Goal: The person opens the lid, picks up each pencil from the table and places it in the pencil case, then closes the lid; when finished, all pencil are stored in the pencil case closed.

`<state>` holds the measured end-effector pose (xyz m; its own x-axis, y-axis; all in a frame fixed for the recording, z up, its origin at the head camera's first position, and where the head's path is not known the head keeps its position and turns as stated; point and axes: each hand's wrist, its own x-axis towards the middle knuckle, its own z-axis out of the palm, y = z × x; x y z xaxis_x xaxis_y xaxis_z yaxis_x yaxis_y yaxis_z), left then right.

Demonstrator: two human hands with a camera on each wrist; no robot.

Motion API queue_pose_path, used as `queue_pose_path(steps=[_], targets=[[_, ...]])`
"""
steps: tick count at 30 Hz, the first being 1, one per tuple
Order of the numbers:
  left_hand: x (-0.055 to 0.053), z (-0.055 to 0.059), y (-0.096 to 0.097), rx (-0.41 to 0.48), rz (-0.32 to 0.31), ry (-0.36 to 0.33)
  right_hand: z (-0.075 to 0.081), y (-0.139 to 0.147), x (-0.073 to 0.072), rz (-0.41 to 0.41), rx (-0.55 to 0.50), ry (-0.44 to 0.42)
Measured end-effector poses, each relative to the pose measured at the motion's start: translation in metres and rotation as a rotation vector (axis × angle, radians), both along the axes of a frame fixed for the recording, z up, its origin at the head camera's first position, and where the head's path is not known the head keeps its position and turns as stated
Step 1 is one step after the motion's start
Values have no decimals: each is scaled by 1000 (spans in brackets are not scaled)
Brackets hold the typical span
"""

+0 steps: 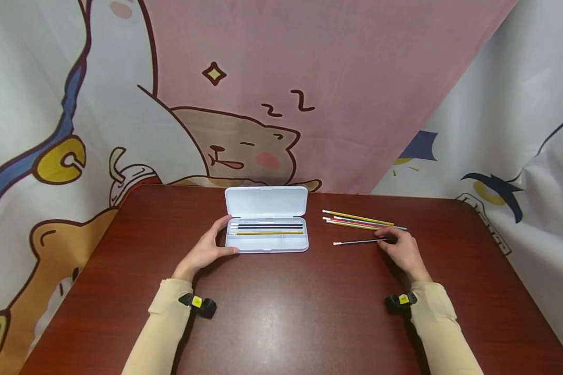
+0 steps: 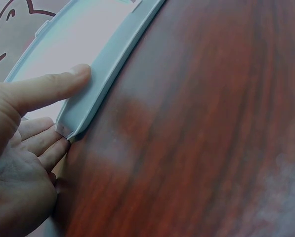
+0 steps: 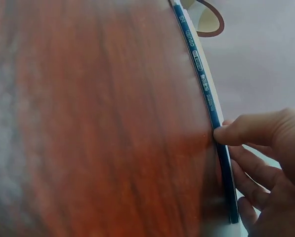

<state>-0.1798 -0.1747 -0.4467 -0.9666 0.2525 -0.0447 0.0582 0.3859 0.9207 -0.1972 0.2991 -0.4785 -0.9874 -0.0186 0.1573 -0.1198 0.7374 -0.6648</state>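
Observation:
A white pencil case lies with its lid raised. Inside are dark pencils and a yellow pencil. My left hand grips the left end of the case, thumb at the front edge and fingers round the far corner. In the left wrist view the thumb rests against the case wall. To the right, my right hand pinches a dark blue pencil between thumb and fingers near one end. White lettering runs along this pencil in the right wrist view.
Several loose pencils, yellow, red and light blue among them, lie just behind the right hand. The brown wooden table meets a cartoon-printed curtain at its back edge.

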Motion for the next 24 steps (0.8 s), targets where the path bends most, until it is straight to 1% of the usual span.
queue_pose_path(steps=[6, 12, 17, 21, 24], targets=[[0, 1, 0, -8, 2, 0, -2, -3, -1, 31, -15, -20], [1, 2, 1, -8, 4, -2, -4, -4, -1, 103, -21, -29], [1, -1, 0, -7, 2, -18, -4, -7, -1, 152, -18, -36], [0, -2, -1, 0, 2, -5, -3, -12, -2, 185, -27, -29], [-1, -2, -1, 5, -1, 5, -2, -16, -2, 195, -43, -27]])
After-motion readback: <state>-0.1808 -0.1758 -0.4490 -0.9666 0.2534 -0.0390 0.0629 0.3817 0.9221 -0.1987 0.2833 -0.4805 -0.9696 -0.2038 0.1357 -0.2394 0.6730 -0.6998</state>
